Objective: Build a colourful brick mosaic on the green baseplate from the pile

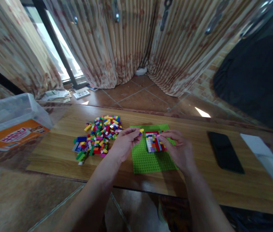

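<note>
A green studded baseplate lies on the wooden table, bearing a block of multicoloured toy bricks in white, red, purple and other colours. My left hand is closed in a pinch on small toy bricks, yellow and purple, just left of that block. Over the block's right side, my right hand has its thumb and fingers pinched together near a small pink piece. The fingers partly cover the bricks there, so I cannot make out exactly what they grip.
A heap of loose toy bricks spreads over the table left of the baseplate. Right of it lie a black phone-like slab and white paper. A clear plastic box with an orange label stands at the far left. Curtains hang behind.
</note>
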{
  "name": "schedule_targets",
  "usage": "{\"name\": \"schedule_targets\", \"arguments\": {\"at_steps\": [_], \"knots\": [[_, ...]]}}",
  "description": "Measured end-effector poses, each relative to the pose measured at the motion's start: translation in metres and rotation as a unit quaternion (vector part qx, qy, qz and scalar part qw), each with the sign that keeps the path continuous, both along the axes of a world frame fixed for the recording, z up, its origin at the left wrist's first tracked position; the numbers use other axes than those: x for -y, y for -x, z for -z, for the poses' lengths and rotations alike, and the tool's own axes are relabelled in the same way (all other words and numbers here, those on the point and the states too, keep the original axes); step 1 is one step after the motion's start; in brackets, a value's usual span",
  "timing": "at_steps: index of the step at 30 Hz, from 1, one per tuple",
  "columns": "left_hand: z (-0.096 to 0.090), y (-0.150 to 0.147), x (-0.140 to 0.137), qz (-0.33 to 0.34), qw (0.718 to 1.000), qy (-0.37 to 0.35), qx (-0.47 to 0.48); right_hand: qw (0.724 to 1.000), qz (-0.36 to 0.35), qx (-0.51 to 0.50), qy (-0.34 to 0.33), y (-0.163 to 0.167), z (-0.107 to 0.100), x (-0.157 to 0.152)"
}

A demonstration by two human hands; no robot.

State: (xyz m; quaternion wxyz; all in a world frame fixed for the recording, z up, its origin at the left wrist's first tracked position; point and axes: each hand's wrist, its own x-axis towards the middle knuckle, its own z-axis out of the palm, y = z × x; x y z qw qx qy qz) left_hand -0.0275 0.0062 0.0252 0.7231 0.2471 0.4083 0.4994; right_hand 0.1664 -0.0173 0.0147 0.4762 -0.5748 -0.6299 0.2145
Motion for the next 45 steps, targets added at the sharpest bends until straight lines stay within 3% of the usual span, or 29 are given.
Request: {"name": "schedule_targets", "arguments": {"at_steps": [7, 13, 36, 45], "knots": [[-0.001, -0.001, 0.002, 0.007, 0.999, -0.009, -0.036, 0.989, -0.019, 0.146, 0.001, 0.002, 0.007, 0.001], [-0.002, 0.0, 0.003, 0.011, 0.999, -0.011, -0.044, 0.978, -0.033, 0.204, 0.012, 0.005, 0.01, 0.001], [-0.003, 0.001, 0.003, 0.012, 0.998, -0.013, -0.061, 0.992, 0.087, 0.083, 0.024, 0.011, 0.008, 0.0], [-0.002, 0.001, 0.002, 0.015, 0.997, -0.015, -0.069, 0.979, 0.127, 0.141, 0.076, 0.015, 0.015, -0.002]]}}
